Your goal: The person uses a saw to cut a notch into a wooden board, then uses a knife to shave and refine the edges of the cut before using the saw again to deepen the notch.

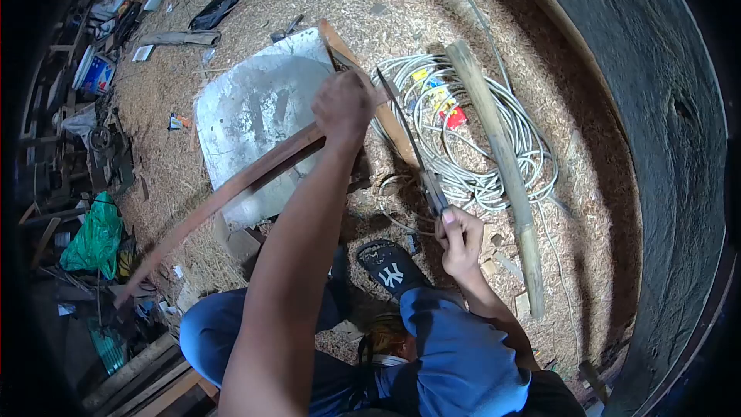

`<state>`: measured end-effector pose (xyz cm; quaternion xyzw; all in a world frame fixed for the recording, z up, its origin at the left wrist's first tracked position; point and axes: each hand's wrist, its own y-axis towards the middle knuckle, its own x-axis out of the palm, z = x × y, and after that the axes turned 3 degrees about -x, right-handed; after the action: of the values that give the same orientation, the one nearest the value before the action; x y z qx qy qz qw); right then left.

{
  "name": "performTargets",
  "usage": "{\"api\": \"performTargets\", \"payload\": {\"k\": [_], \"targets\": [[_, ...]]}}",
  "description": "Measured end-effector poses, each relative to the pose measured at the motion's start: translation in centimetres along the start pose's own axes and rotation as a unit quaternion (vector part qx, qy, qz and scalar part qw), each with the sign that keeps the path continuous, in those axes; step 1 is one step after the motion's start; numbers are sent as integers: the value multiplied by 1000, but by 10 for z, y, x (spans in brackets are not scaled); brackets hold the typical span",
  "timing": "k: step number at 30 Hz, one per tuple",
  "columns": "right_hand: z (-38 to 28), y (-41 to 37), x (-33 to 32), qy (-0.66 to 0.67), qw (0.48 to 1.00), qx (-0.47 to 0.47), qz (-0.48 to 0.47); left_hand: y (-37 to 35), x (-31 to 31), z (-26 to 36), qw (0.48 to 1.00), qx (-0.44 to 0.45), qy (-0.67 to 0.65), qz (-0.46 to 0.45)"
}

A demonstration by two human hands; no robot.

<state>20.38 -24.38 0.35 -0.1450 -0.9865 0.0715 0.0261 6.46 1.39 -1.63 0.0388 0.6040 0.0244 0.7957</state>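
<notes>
My left hand (343, 104) is closed around a long reddish wooden strip (239, 185), pressing it down near its far end. The strip slants from the lower left across a worn white board (262, 100). My right hand (459, 241) grips a handsaw (413, 143) by its handle, thumb on top. Its blade is seen nearly edge-on and points away from me, close beside the strip's end just right of my left fist. Under the blade runs another piece of wood (397, 135), orange-brown, slanting along the board's right side.
A coil of pale cable (494, 177) lies right of the saw, with a wooden pole (502, 147) across it. Sawdust (340, 8) covers the ground. A dark curved wall (656, 108) bounds the right. At left are a green plastic bag (94, 239) and scrap. My sandalled foot (392, 269) is below the saw.
</notes>
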Motion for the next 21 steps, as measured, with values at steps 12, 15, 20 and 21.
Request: {"api": "performTargets", "payload": {"k": [12,15,20,21], "targets": [[7,1,11,25,1000,7,15,0,3,5,998,-51,-37,27],[18,-18,3,21,1000,-3,5,-3,4,2,998,-8,-41,52],[29,35,27,4,998,-47,29,-4,2,3,996,19,-43,72],[30,43,31,2,998,-56,42,-2,1,3,998,1,-47,53]]}}
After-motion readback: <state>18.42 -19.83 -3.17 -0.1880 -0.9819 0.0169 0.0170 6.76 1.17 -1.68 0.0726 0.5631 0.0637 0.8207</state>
